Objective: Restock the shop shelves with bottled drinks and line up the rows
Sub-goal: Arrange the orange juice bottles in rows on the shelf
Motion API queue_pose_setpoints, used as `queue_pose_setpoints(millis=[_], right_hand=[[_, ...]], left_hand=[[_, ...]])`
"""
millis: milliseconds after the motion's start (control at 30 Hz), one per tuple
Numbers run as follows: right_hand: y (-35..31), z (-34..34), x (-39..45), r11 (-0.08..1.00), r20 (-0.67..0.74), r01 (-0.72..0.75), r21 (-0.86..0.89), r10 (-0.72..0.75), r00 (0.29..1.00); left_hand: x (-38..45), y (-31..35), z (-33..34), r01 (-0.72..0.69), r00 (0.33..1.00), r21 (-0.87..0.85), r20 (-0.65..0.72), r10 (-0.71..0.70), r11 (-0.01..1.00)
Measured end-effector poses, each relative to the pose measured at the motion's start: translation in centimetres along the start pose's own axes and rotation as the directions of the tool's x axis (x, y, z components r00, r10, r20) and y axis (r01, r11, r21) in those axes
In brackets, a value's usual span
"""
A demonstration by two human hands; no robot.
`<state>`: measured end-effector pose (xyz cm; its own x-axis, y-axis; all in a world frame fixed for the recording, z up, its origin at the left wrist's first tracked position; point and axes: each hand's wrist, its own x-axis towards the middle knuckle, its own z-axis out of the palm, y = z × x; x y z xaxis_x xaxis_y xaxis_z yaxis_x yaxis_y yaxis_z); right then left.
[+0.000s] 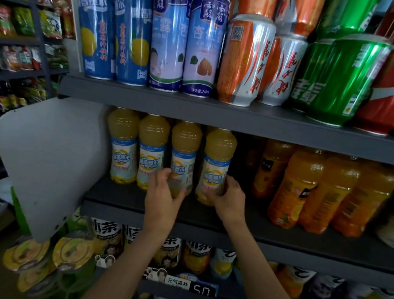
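Shop shelves [184,211] are holding four yellow juice bottles in a row on the middle shelf, under tall cans [169,38]. Left hand [164,192] is wrapping around the third bottle [183,152]. Right hand [229,199] is gripping the fourth bottle [216,161], beside orange bottles [309,186].

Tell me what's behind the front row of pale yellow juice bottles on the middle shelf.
Behind the pale yellow juice bottles, more yellow bottle shoulders peek through the gaps, so a second row exists. How deep it runs is hidden. Both hands cover the lower bottles.
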<state>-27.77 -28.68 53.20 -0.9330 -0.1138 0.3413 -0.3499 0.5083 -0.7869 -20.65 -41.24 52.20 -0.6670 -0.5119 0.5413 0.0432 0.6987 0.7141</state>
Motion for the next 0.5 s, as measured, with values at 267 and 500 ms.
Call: queue_pose_setpoints(millis=[267,500], right_hand=[[-0.2,1.4,-0.5,0.998,-0.113,0.027,-0.062,-0.034,0.993],[-0.2,1.2,-0.3,0.995,-0.096,0.043,-0.088,-0.051,0.994]], left_hand=[[1.8,0.2,1.5,0.135,0.983,0.114,0.108,-0.147,0.984],[2.4,0.0,1.4,0.140,0.978,0.188,0.127,-0.165,0.972]])
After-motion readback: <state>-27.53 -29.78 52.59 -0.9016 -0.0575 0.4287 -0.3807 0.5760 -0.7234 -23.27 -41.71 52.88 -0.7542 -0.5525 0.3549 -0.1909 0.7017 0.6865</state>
